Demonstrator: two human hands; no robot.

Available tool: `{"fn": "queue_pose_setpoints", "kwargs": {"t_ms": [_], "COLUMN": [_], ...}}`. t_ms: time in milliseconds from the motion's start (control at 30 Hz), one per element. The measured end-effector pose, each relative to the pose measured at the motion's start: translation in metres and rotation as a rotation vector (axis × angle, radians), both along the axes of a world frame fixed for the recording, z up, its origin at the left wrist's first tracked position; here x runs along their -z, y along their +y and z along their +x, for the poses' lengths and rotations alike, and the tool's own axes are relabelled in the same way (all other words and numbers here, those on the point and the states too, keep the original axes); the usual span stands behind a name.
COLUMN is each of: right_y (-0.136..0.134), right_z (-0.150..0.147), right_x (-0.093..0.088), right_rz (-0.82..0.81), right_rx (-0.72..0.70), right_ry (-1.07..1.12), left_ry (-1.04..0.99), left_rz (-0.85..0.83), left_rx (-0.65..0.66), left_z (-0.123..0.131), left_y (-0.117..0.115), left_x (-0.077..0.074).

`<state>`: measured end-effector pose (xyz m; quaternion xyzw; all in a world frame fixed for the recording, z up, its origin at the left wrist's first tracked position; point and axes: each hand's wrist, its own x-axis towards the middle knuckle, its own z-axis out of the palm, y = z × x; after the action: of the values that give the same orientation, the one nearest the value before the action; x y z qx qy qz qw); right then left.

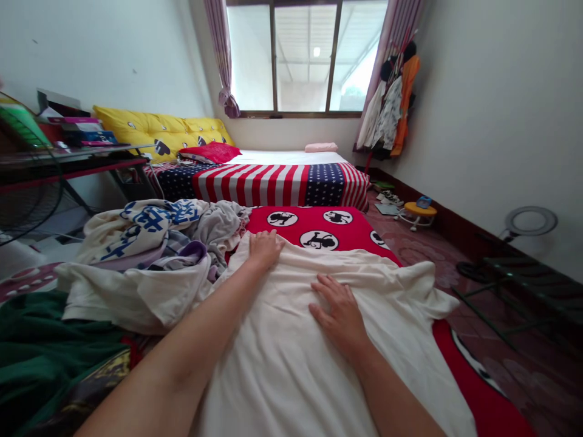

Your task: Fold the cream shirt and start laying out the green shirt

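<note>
The white shirt lies spread in front of you on the red cloth, beside the heap of clothes on your left. Your left hand rests at its far left edge; whether that grip pinches any fabric, you cannot tell from here. Your right hand lies on the middle of the shirt, its grip spread, fingers apart and palm down. Expect the shirt to be light, limp and hard to break, though quick to wrinkle; it likely handles best by the far edge or by the sleeve on the right, with a flat palm for smoothing. You can make out no brand or label on it; the blue characters on the heap are too creased to read.
</note>
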<state>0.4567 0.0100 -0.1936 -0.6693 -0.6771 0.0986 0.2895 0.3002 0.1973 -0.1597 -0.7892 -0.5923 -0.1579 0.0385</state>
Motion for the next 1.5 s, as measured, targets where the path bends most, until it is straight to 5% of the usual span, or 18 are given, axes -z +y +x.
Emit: {"fn": "queue_pose_setpoints", "kwargs": {"t_ms": [167, 400, 500, 633, 767, 867, 1067, 1233, 1500], "right_y": [0.004, 0.002, 0.000, 0.020, 0.057, 0.077, 0.099, 0.118, 0.126], "right_z": [0.001, 0.005, 0.014, 0.059, 0.122, 0.151, 0.152, 0.140, 0.136], "right_x": [0.003, 0.012, 0.000, -0.033, -0.056, -0.057, -0.062, -0.078, -0.041], "right_rz": [0.036, 0.217, 0.272, 0.304, 0.001, -0.188, -0.254, -0.115, 0.055], "right_rx": [0.037, 0.117, 0.134, 0.230, 0.494, 0.528, 0.539, 0.586, 0.637], "right_ry": [0.082, 0.416, 0.524, 0.386, 0.041, -0.031, 0.167, 0.514, 0.775], "left_ry": [-0.115, -0.256, -0.298, -0.306, -0.270, -0.264, -0.377, -0.569, -0.574], "left_rz": [0.054, 0.083, 0.097, 0.103, 0.098, 0.079, -0.004, -0.030, 0.022], "left_rx": [0.081, 0.163, 0.195, 0.198, 0.153, 0.095, -0.038, 0.023, 0.112], "left_z": [-0.010, -0.014, -0.015, -0.018, -0.020, -0.018, -0.016, -0.018, -0.013], "left_y": [0.003, 0.008, 0.009, 0.007, 0.002, -0.001, 0.005, 0.020, 0.023], "left_x": [0.018, 0.020, 0.019, 0.015, 0.004, -0.008, -0.018, -0.010, 0.002]}}
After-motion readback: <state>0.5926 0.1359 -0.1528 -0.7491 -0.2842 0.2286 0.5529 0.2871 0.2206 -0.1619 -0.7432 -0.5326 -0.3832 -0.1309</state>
